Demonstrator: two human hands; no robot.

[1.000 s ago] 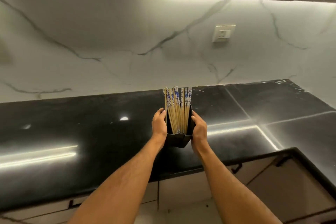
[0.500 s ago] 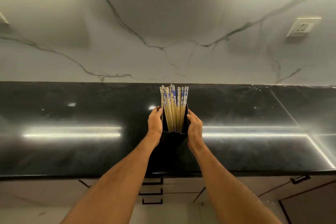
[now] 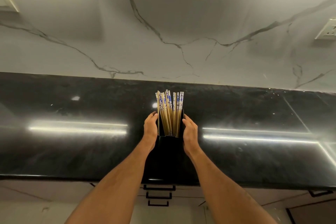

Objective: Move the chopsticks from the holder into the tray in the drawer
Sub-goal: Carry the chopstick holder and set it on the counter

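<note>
Nearest, at 6 o'clock low in the view: three black drawer handles [image 3: 158,195] stacked on pale cabinet fronts under the counter edge. Two bare forearms reaching up from 7 and 5 o'clock toward the middle. Left hand [image 3: 150,129] wrapped round the left wall of the holder [image 3: 170,148], fingers curled over its far side; right hand [image 3: 190,133] gripping the right wall the same way, thumb along the near edge. Holder black, tall and open-topped, clasped between both palms over the glossy black countertop [image 3: 72,151]; cannot tell whether resting on it or lifted just off. Chopsticks [image 3: 170,112] standing upright inside, bunched together, wooden shafts with blue-and-white patterned tops poking above the rim toward 12 o'clock. Bright strip reflections on the counter at 9 and 3 o'clock. Farther back, white marble backsplash [image 3: 163,23] with grey veins; a wall socket [image 3: 327,30] at 2 o'clock, another switch plate [image 3: 7,0] at 10 o'clock.
</note>
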